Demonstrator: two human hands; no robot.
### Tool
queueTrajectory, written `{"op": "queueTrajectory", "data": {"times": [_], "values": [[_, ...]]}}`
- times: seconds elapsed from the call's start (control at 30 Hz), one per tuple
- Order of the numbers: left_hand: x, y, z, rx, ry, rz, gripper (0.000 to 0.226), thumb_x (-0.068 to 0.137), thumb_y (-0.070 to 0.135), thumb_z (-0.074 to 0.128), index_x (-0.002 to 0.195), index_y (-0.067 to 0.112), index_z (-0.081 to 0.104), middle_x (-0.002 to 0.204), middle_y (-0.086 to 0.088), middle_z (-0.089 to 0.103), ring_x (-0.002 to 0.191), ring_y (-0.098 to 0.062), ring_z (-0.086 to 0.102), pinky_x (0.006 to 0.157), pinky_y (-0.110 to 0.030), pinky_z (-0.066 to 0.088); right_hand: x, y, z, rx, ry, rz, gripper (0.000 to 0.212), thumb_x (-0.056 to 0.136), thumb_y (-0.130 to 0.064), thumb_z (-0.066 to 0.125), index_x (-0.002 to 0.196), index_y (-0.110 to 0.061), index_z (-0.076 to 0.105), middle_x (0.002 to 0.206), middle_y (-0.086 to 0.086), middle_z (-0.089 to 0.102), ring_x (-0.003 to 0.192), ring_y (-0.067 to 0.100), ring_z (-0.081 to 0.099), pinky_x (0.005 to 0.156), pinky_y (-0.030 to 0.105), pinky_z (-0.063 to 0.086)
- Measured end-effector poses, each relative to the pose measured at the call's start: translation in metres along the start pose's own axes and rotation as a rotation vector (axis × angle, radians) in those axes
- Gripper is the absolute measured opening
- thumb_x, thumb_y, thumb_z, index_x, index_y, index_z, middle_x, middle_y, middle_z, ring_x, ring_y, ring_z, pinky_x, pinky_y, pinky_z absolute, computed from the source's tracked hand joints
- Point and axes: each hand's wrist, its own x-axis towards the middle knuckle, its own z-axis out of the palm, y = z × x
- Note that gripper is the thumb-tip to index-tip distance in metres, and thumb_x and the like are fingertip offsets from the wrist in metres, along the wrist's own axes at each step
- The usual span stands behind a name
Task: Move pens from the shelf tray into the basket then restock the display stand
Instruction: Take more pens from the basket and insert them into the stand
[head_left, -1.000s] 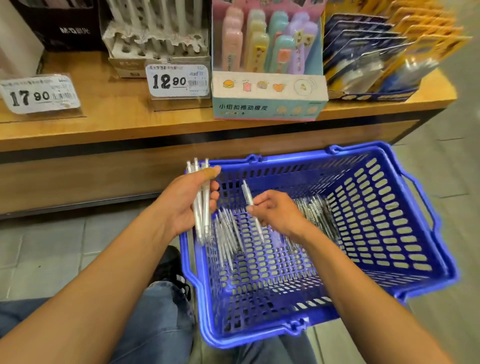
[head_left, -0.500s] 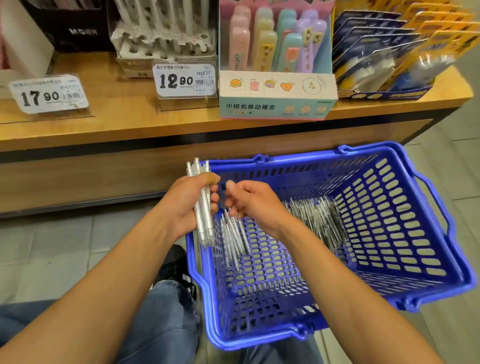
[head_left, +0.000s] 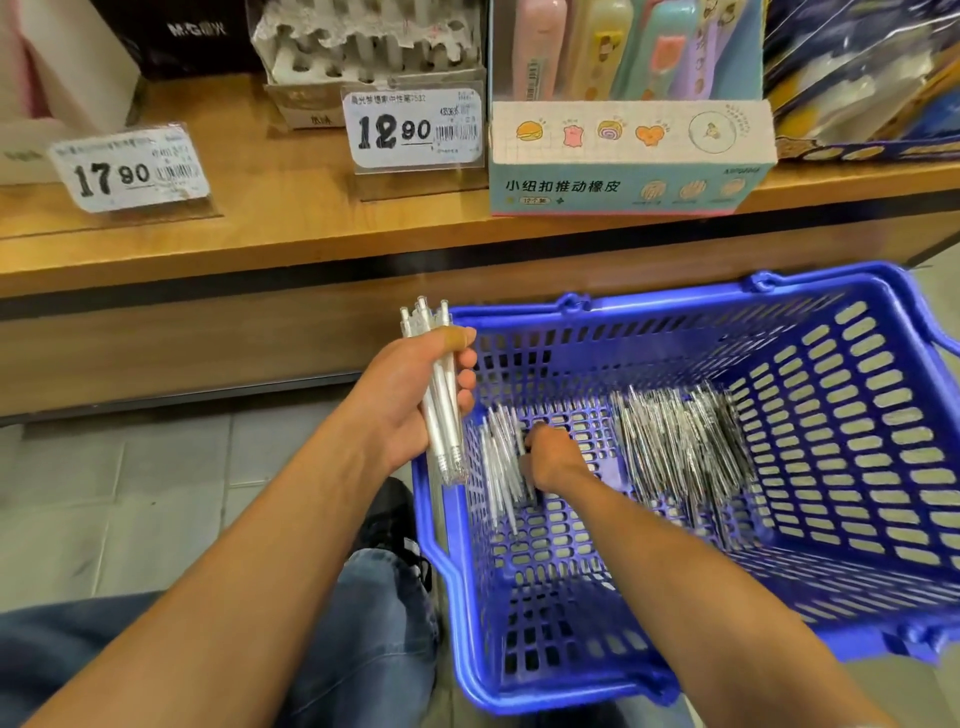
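Our left hand (head_left: 410, 400) grips a bunch of white pens (head_left: 439, 395) above the basket (head_left: 649, 312) rim at nine o'clock. Our right hand (head_left: 550, 457) has dropped from beside it onto the loose pens (head_left: 501, 467) inside, fingers curling round another; we're gathering stock for the display stand (head_left: 363, 47).

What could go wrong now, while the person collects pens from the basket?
1. The left hand grips a bundle of white pens over the rim of the blue plastic basket; adding more could loosen the grip, and pens may fall on the floor.
2. The right hand reaches into loose pens lying on the slotted basket floor; thin tips might catch in the slots.
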Motion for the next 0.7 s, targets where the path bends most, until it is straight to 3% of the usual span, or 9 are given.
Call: {"op": "queueTrajectory", "data": {"times": [0.3, 0.37, 0.43, 0.53, 0.6, 0.7], "values": [[-0.005, 0.0, 0.002, 0.0, 0.003, -0.004, 0.005, 0.091, 0.017, 0.065, 0.093, 0.013, 0.064, 0.065, 0.001, 0.06, 0.052, -0.009, 0.054, 0.048, -0.021, 0.049, -0.013, -0.008, 0.004, -0.023, 0.042, 0.144, 0.036, 0.095, -0.017, 0.058, 0.125, 0.001, 0.051, 0.111, 0.018, 0.065, 0.096, 0.033, 0.065, 0.066, 0.036, 0.05], [-0.006, 0.0, 0.002, 0.003, 0.003, -0.01, 0.004, 0.091, 0.017, 0.065, 0.093, 0.013, 0.064, 0.065, 0.001, 0.061, 0.052, -0.009, 0.054, 0.048, -0.021, 0.049, -0.017, -0.003, 0.0, 0.02, -0.003, 0.149, 0.028, 0.094, -0.02, 0.062, 0.113, 0.0, 0.057, 0.093, 0.013, 0.065, 0.079, 0.027, 0.064, 0.061, 0.033, 0.048], [-0.006, 0.0, 0.002, 0.005, 0.011, -0.024, 0.005, 0.091, 0.017, 0.065, 0.09, 0.012, 0.064, 0.065, 0.0, 0.061, 0.051, -0.009, 0.054, 0.046, -0.022, 0.049, -0.021, 0.005, -0.007, 0.104, -0.023, 0.142, 0.018, 0.093, -0.023, 0.063, 0.084, -0.009, 0.055, 0.068, 0.005, 0.051, 0.056, 0.019, 0.048, 0.054, 0.03, 0.042], [-0.007, 0.0, 0.001, -0.019, 0.018, -0.042, 0.006, 0.09, 0.016, 0.066, 0.089, 0.011, 0.064, 0.064, -0.001, 0.061, 0.049, -0.01, 0.055, 0.044, -0.022, 0.048, -0.034, 0.014, -0.023, 0.303, -0.004, 0.12, 0.04, 0.091, -0.024, 0.064, 0.06, -0.016, 0.039, 0.055, 0.003, 0.038, 0.049, 0.018, 0.036, 0.059, 0.029, 0.041], [-0.007, 0.001, 0.0, -0.028, 0.019, -0.049, 0.006, 0.089, 0.016, 0.067, 0.09, 0.01, 0.064, 0.064, -0.001, 0.061, 0.049, -0.011, 0.055, 0.043, -0.022, 0.048, -0.052, 0.015, -0.039, 0.435, -0.003, 0.083, 0.037, 0.09, -0.023, 0.064, 0.061, -0.015, 0.042, 0.059, 0.007, 0.044, 0.055, 0.019, 0.043, 0.062, 0.028, 0.046], [-0.008, 0.0, 0.003, -0.031, 0.022, -0.055, 0.008, 0.088, 0.017, 0.069, 0.087, 0.01, 0.066, 0.063, -0.002, 0.061, 0.049, -0.011, 0.055, 0.043, -0.022, 0.048, -0.085, 0.007, -0.069, 0.662, -0.012, 0.016, 0.015, 0.09, -0.014, 0.062, 0.081, -0.007, 0.052, 0.076, 0.005, 0.058, 0.067, 0.017, 0.056, 0.069, 0.03, 0.053]]}}
